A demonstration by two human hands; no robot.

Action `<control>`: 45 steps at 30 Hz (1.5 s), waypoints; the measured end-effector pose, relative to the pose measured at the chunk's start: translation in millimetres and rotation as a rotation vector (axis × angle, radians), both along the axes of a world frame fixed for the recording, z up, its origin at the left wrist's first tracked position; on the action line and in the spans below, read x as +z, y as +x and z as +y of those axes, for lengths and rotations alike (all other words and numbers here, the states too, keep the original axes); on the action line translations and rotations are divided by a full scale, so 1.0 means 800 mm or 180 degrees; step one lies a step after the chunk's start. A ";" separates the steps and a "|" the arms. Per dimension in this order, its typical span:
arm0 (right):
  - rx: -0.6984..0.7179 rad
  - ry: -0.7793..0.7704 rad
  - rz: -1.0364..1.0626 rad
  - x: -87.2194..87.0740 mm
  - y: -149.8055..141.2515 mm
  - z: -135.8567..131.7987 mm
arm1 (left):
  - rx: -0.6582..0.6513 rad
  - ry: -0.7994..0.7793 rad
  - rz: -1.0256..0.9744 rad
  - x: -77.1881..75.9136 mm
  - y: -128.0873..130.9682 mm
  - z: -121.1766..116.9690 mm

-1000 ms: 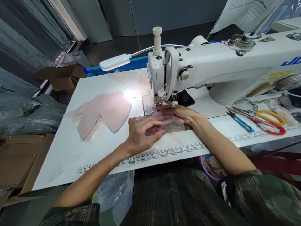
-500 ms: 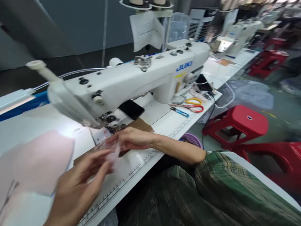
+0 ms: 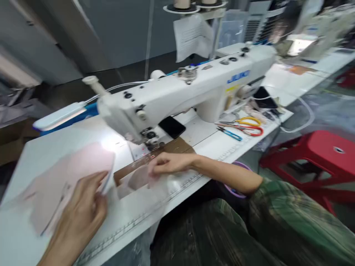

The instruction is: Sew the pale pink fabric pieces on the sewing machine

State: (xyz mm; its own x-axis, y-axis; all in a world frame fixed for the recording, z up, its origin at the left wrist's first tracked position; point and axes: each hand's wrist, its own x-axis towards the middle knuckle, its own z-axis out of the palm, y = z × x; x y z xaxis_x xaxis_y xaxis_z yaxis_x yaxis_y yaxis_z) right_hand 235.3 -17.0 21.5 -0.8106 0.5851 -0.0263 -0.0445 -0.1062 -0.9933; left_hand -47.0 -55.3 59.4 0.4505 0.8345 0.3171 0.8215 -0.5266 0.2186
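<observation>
A white sewing machine (image 3: 177,96) stands across the white table (image 3: 210,146). My right hand (image 3: 166,164) lies on a small pale pink fabric piece (image 3: 140,179) over a brown cardboard sheet (image 3: 177,147), just in front of the needle; its fingers are stretched out flat. My left hand (image 3: 83,207) is at the near edge of a stack of pink fabric pieces (image 3: 69,173) on the left, fingers curled at the stack's right corner. The picture is smeared by motion.
Yellow and red scissors (image 3: 246,125) and blue snips (image 3: 229,133) lie right of the machine. A black phone (image 3: 172,126) sits under the arm. Red stools (image 3: 313,155) stand to the right. A lamp (image 3: 61,116) juts left. More machines stand behind.
The camera swung right, then partly back. My left hand left the small piece and moved left to the pink stack. My right hand stayed on the small piece.
</observation>
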 end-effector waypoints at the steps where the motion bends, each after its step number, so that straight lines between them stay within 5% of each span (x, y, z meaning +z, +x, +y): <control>1: 0.0101 -0.0253 -0.0113 -0.004 -0.002 0.006 | -0.0066 -0.0148 -0.0046 0.004 0.011 0.001; 5: 0.0219 -0.0391 -0.0567 -0.011 -0.010 0.024 | -0.0444 -0.0951 -0.0786 0.006 0.050 0.021; 10: 0.0381 -0.0050 -0.0680 0.001 -0.021 0.030 | -0.1019 -0.1784 -0.1435 -0.021 0.070 0.052; 16: 0.0804 -0.0464 -0.0978 0.006 -0.003 0.045 | -0.0721 -0.2632 -0.1868 -0.033 0.050 0.052; 22: -0.0216 -0.0663 -0.1114 -0.005 0.025 0.057 | 0.0159 -0.2199 -0.2798 -0.044 0.046 0.046; 28: -0.0990 -0.0508 -0.0788 -0.014 0.014 0.051 | 0.0697 -0.1634 -0.3137 -0.053 0.061 0.045; 32: -0.1614 -0.0783 -0.0584 -0.020 0.005 0.049 | 0.0949 -0.1806 -0.3749 -0.056 0.061 0.045; 37: -0.1636 -0.1165 -0.0488 -0.021 0.002 0.047 | 0.0994 -0.2335 -0.4904 -0.057 0.062 0.046; 45: -0.1549 -0.1275 -0.0110 -0.028 0.002 0.046 | 0.0559 -0.2575 -0.5380 -0.054 0.063 0.047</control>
